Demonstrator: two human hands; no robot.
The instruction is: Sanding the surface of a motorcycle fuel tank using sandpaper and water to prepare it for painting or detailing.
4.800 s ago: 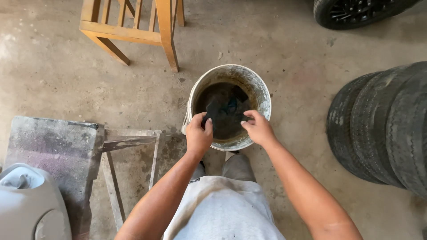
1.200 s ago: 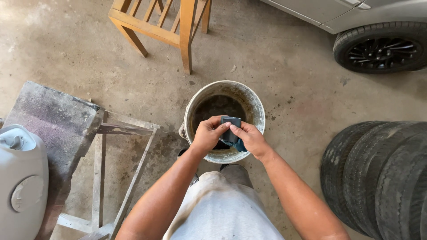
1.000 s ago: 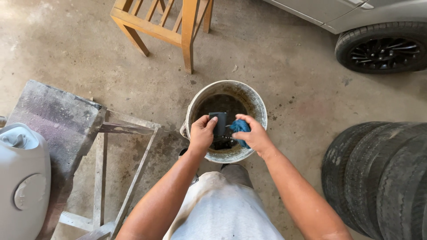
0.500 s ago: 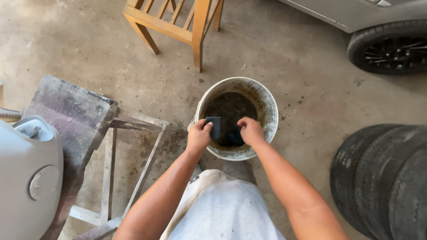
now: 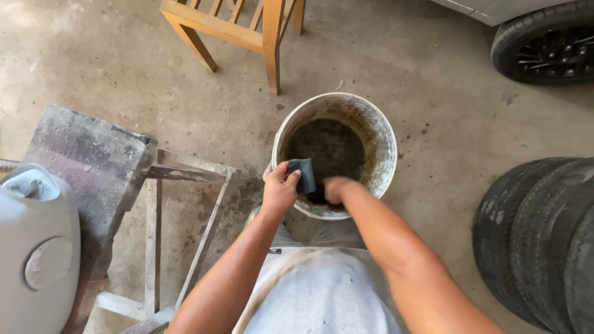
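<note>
While the left hand (image 5: 279, 192) pinches a small dark rectangular pad (image 5: 305, 175) over the near rim of the soiled white bucket (image 5: 383, 142), the right hand (image 5: 337, 188) dips inside, grip indeterminable, with a white plastic jug (image 5: 34, 247) standing far left.

Dirty white bucket (image 5: 383, 133) on concrete floor, dark murky water inside. Left hand (image 5: 279, 190) at bucket's near rim, pinching small dark rectangular pad (image 5: 305, 175) just above water. Right hand (image 5: 336, 187) dipped inside bucket beside pad, fingers hidden. Wooden chair (image 5: 247, 28) beyond bucket. Stacked tyres (image 5: 538, 238) right of bucket. Metal frame (image 5: 179, 210) and grey slab (image 5: 86, 158) left of bucket; white plastic jug (image 5: 34, 247) farther left.
</note>
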